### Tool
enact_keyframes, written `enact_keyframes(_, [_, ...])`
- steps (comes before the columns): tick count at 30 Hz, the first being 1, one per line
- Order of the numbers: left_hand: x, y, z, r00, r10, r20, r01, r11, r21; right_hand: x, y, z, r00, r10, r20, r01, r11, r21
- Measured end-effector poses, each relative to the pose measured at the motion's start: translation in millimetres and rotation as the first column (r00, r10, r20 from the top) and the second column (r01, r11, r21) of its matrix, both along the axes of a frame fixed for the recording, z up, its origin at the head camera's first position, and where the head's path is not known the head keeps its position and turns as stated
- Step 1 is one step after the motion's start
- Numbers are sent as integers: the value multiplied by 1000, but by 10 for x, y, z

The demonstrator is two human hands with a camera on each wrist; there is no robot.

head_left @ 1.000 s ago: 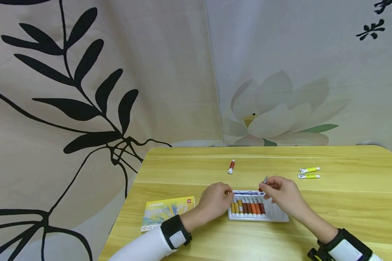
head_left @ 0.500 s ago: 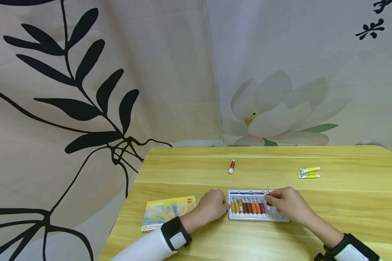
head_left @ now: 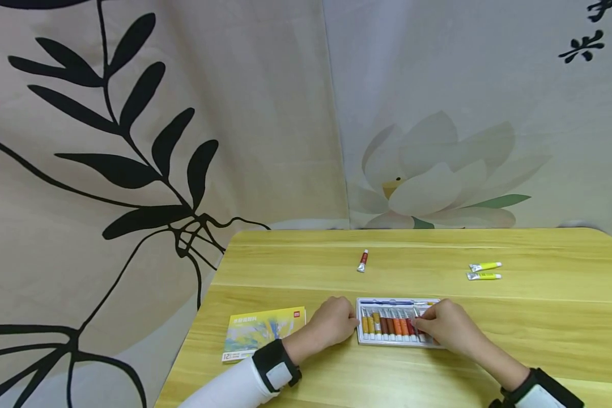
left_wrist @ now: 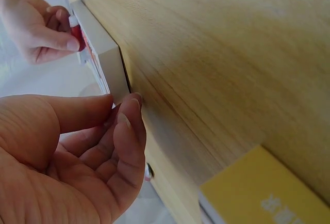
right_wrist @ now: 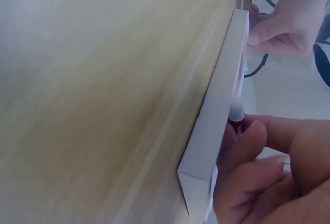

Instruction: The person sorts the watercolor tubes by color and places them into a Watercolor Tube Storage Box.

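A white plastic tray (head_left: 398,343) lies on the table with a row of paint tubes (head_left: 390,327) in it, running from ochre through brown and orange to dark red. A blue-handled paintbrush (head_left: 387,302) lies along its far side. My left hand (head_left: 334,320) pinches the tray's left end between thumb and fingertips. At the right of the row, my right hand (head_left: 451,326) holds a red paint tube (left_wrist: 77,35) between thumb and fingers, its white cap (right_wrist: 236,109) toward the tray's near edge. The right hand covers the tray's right end in the head view.
A yellow cardboard box (head_left: 262,333) lies left of the tray, beside my left forearm. One red tube (head_left: 362,260) lies farther back on the table (head_left: 285,266). Two yellow tubes (head_left: 484,266) lie at the back right. A patterned curtain (head_left: 265,113) hangs behind.
My right hand has brought the red tube from above the tray's far side down into the row's right end. My left hand has drawn back from the far-left corner to the tray's left end.
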State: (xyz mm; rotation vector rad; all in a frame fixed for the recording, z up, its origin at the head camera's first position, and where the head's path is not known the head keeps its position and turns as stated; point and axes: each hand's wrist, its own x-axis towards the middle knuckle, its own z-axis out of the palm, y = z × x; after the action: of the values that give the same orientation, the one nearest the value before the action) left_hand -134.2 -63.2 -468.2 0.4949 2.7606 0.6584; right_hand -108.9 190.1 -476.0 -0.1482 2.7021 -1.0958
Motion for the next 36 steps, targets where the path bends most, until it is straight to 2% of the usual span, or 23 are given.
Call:
enact_keyframes(8, [0, -13, -22, 1000, 5, 17, -5, 1000, 6, -6, 4, -62, 1000, -19, -21, 21, 998, 55])
enact_keyframes(22, [-1, -4, -11, 999, 5, 33, -6, 1000, 13, -18, 1, -73, 999, -27, -27, 29, 997, 78])
enact_keyframes(36, [-13, 9, -20, 998, 12, 61, -13, 1000, 13, 22, 88, -84, 992, 104, -76, -101, 994, 41])
